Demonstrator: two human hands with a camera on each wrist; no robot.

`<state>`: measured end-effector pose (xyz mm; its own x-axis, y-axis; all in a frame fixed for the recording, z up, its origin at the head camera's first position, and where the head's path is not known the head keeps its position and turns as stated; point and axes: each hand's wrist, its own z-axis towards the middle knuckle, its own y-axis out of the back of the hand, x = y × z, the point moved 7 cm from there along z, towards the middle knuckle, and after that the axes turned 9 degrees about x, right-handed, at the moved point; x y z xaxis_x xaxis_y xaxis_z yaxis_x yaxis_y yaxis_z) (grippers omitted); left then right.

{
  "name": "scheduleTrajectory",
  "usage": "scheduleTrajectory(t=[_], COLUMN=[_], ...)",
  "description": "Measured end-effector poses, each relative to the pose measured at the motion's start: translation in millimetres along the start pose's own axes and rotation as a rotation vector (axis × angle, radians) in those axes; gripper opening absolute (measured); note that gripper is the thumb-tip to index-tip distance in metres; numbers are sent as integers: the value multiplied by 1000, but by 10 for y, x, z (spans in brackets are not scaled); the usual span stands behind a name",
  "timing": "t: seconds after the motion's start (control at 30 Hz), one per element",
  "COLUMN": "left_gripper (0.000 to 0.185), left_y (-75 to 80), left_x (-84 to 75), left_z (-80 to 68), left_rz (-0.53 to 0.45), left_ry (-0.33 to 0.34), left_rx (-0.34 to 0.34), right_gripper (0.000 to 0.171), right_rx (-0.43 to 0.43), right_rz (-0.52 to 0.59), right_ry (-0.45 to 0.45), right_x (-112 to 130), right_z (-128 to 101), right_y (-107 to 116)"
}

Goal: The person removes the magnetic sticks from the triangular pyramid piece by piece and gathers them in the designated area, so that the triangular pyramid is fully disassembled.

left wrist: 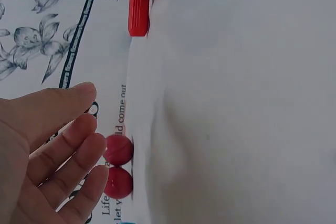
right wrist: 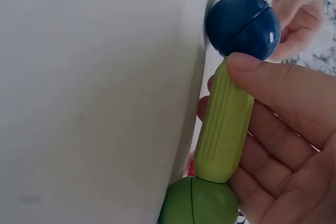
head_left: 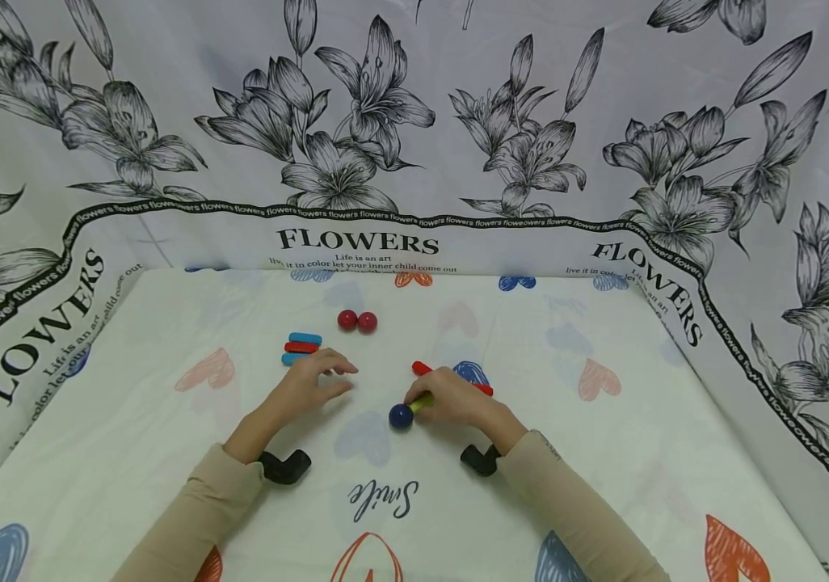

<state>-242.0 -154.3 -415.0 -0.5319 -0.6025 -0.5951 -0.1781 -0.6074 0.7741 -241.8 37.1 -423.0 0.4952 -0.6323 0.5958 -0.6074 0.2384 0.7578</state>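
Cloth covers everything we see: a white sheet [head_left: 603,453] printed with pale hearts and the word "Smile" lies over the tabletop, and a backdrop [head_left: 414,121] of black-and-white lilies, lettered "FLOWERS", rises behind and along both sides.

We take the blue ball [head_left: 400,416] as our landmark, near the middle of the sheet. Our right hand [head_left: 454,398] lies just beside it, on the side away from the left hand, thumb and fingers pinched round a green stick [head_left: 420,402] whose far end touches the ball. In the right wrist view that grip is clamped on the stick, the thumb pressing near the ball end, and a green ball [right wrist: 198,202] sits on the stick's other end, inside the palm. A red stick [head_left: 423,369] lies beyond the blue ball, partly hidden under the right hand.

Our left hand [head_left: 309,384] rests on the sheet on the other side of the blue ball, near it but apart. Its fingers are loosely stretched and parted, holding nothing. Farther from the blue ball, just past those fingertips, lies a small stack of blue and red sticks [head_left: 301,347]. Two red balls [head_left: 357,321] sit touching each other beyond the blue ball, toward the backdrop.

Both forearms wear beige sleeves [head_left: 567,509], each with a black camera mount [head_left: 285,466] at the wrist.
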Motion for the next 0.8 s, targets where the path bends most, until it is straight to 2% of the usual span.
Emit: scheduleTrajectory(t=[0.17,0.4,0.53,0.8], left_gripper=[23,40,47,43], left_y=[-148,-417,-511,-548], left_x=[-135,-232,-224,-252], left_z=[27,28,44,60], left_rz=[-80,-170,-188,-196], left_ry=[28,125,162,175], left_rx=[106,285,313,317], right_gripper=[18,16,18,20], right_rx=[-20,-29,-12,99], right_rz=[-1,62,79,87], right_ry=[14,25,14,-31], right_x=[15,0,-19,-26], right_z=[40,135,188,263], right_y=[-2,-12,8,34])
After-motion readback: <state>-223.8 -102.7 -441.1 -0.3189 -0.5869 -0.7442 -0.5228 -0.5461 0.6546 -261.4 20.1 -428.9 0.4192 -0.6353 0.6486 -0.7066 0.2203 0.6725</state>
